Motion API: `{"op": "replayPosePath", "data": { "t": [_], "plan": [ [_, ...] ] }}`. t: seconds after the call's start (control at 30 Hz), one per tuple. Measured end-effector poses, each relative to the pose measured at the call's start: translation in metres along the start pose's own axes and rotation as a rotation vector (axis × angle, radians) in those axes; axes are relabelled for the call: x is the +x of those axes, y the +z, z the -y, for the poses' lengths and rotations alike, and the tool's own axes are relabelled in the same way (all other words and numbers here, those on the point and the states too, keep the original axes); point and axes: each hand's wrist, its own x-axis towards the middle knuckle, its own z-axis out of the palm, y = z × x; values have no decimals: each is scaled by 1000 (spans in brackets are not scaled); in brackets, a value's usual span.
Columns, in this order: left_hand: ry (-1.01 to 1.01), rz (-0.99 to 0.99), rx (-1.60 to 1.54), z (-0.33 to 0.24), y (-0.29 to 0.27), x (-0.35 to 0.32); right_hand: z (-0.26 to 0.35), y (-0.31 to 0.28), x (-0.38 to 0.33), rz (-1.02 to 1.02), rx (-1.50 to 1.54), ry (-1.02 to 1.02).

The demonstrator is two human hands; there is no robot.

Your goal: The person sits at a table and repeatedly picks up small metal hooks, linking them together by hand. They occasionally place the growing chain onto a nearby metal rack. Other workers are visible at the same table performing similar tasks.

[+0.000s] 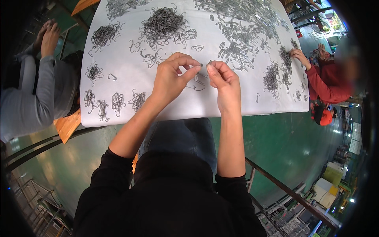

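Fingers of both hands (197, 77) pinched on thin bent wire hook (202, 68) | white sheet (221, 102)

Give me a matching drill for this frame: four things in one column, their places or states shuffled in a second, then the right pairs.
Things
1. left hand
2. big dark heap of wire hooks
3. row of small hook bundles
4. red-sleeved co-worker's hand

Places or states
A. at the right edge of the white sheet
B. near the sheet's lower left corner
C. fingertips pinched on a small wire piece, facing the right hand
D. top middle of the sheet

Pairs: 1-C, 2-D, 3-B, 4-A
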Motion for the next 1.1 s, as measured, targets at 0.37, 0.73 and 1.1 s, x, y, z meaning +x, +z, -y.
{"op": "replayPosePath", "data": {
  "t": [0.37,0.73,1.1],
  "plan": [
    [112,-19,1,-22,30,-1,6,-6,-11,-289,10,-105],
    [193,-96,59,-20,52,2,-16,-21,-1,-356,183,-221],
    [126,-131,99,17,34,25,-59,-60,30,51,-1031,-372]
  ]
}}
